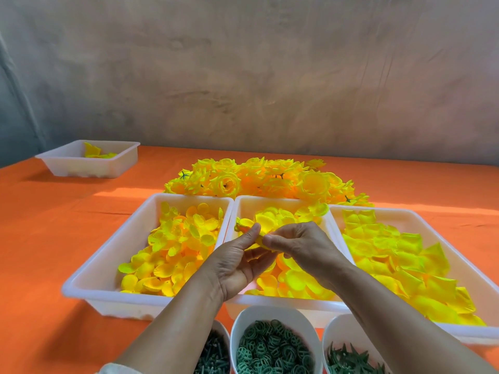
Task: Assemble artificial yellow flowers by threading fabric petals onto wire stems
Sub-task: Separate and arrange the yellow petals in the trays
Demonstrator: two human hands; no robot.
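Over the middle tray (279, 201) on an orange desk (54, 233), the left hand (237, 261) and right hand (302, 245) meet, both pinching a half-built yellow flower (249, 225); next, likely, another petal layer threaded on.

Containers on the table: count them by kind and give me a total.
Trays: 4
Bowls: 3
Total: 7
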